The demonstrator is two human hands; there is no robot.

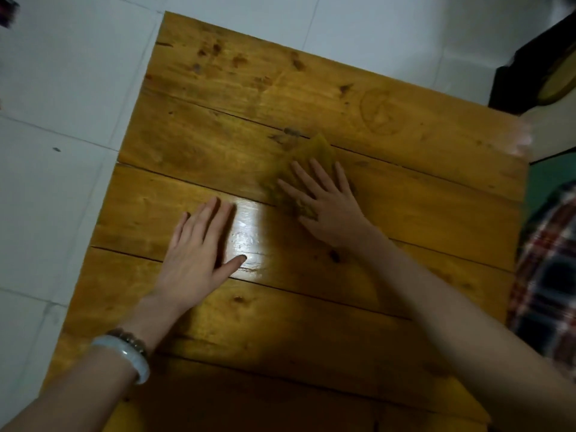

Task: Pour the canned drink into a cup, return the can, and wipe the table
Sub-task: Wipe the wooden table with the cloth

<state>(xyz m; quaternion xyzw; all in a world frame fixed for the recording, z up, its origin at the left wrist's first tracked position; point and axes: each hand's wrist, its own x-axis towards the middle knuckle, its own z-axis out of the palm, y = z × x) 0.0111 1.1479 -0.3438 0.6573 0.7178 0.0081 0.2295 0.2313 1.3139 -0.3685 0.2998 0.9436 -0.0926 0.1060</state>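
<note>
A yellow-brown cloth [314,154] lies flat near the middle of the wooden plank table [218,120]. My right hand [324,204] presses down on the cloth with straight, spread fingers. To its left, my left hand [196,251] rests flat on the bare wood, fingers straight, holding nothing. A pale bangle and a bead bracelet sit on my left wrist. No can or cup is in view.
White floor tiles [62,151] surround the table on the left and far side. A dark piece of furniture [536,67] stands at the upper right. Plaid fabric [548,275] shows beside the table's right edge.
</note>
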